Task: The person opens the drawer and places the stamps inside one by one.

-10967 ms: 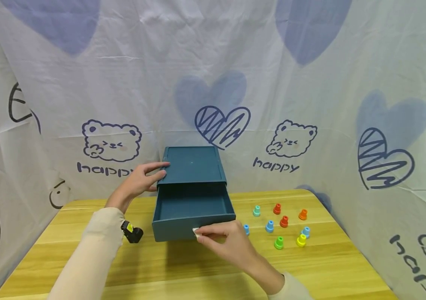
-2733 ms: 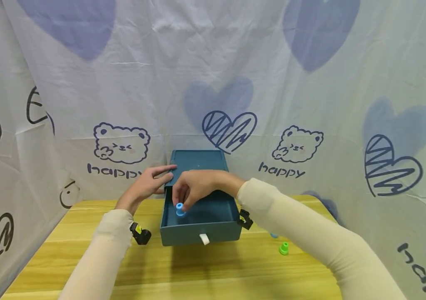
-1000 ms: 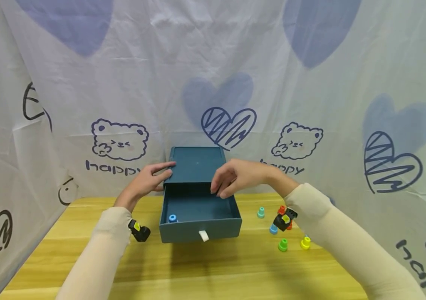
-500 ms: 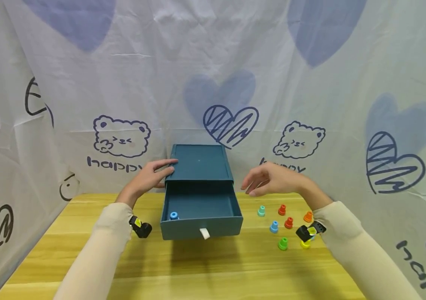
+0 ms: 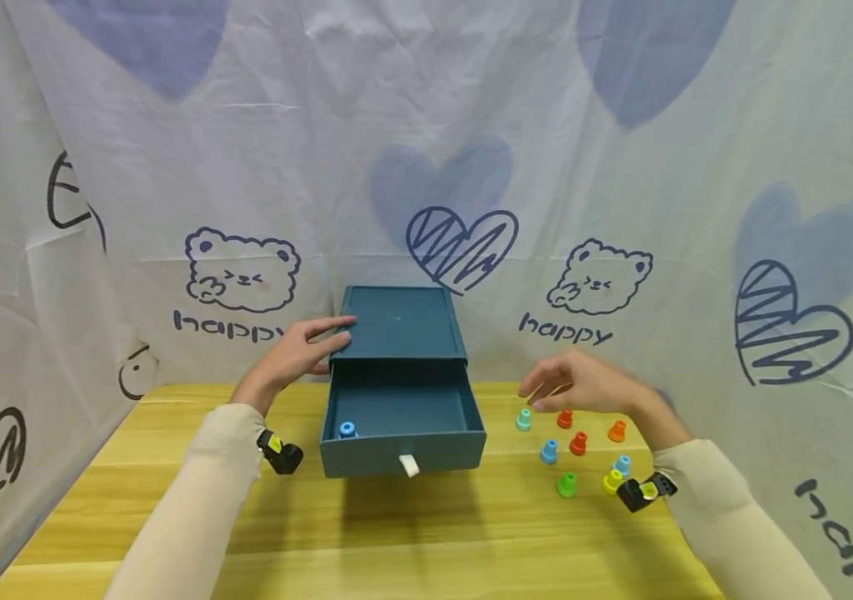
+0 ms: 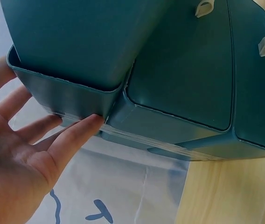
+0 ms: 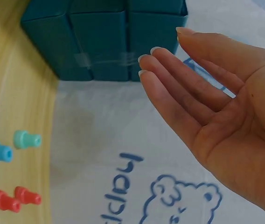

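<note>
A teal drawer box stands at the table's back, its drawer pulled out toward me. One blue peg lies in the drawer's front left corner. My left hand rests with straight fingers against the box's left edge; in the left wrist view its fingertips touch the box wall. My right hand hovers empty, fingers relaxed, just above the loose pegs, nearest a teal peg and a red peg. In the right wrist view the palm is spread, with nothing in it.
More pegs sit right of the drawer: blue, red, orange, green, yellow, light blue. Printed fabric walls close in the wooden table on three sides.
My right hand left the blue peg in the drawer, then swung right and down to above the loose pegs. The left hand has stayed on the box.
</note>
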Motion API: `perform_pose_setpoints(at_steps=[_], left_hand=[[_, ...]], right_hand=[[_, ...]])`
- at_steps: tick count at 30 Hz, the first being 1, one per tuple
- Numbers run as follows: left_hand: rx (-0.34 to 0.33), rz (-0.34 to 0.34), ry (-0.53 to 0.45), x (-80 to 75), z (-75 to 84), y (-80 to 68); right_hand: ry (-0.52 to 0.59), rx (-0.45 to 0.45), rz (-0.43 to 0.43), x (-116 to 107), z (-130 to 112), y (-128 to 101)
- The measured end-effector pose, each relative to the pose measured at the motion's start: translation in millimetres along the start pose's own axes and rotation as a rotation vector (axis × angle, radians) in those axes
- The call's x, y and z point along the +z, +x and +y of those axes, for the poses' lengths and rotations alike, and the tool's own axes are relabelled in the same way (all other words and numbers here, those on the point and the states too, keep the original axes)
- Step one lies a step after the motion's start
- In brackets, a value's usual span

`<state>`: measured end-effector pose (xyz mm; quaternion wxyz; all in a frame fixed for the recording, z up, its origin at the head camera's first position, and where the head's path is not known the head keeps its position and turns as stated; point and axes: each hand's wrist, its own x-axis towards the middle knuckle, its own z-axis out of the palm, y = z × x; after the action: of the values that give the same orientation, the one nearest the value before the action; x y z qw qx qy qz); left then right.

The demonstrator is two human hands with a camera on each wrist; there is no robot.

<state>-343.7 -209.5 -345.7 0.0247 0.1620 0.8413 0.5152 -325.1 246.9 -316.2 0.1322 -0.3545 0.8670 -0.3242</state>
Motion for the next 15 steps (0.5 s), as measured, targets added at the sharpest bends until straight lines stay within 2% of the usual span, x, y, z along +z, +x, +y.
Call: perform_pose_setpoints(at_steps=[5,15], left_hand=[[0.002,0.005,-0.009,-0.3,-1.5,-0.4],[-0.008,-0.001,-0.021,-0.2,0.1,-1.0]], right_hand=[[0.050,0.006,0.028,7,20,-14],[0.072,0.013,0.091,32,54,-40]])
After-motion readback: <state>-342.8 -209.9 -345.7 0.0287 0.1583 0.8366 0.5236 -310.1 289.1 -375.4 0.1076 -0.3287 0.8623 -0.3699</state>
